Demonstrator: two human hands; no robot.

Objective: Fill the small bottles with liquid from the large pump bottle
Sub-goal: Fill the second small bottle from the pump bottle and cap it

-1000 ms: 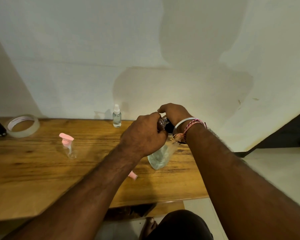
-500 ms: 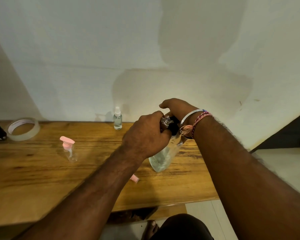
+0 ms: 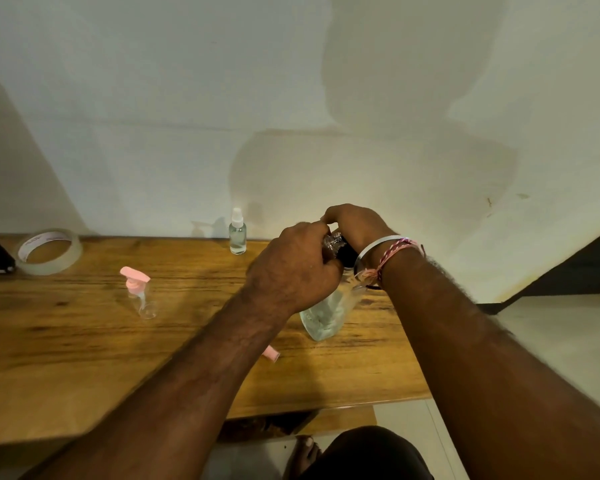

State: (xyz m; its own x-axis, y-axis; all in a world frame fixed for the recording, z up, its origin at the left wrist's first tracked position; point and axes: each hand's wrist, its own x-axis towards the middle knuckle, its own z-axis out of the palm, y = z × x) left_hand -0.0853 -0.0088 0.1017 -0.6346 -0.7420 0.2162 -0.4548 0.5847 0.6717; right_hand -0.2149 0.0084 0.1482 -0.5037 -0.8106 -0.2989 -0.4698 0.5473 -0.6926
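On wooden table (image 3: 84,358), 2 small bottles (image 3: 237,233) upright, left hand (image 3: 293,271) and right hand (image 3: 355,225) gripping 1 large bottle (image 3: 326,317)

Your clear plastic large pump bottle (image 3: 321,315) stands on the wooden table (image 3: 66,358), right of the small pink-pump bottle (image 3: 140,292). Behind them, by the wall, stands the small white-capped spray bottle (image 3: 237,232); the roll of clear tape (image 3: 49,251) lies far left.

wooden table (image 3: 66,358), tape roll (image 3: 49,251), 3 bottles
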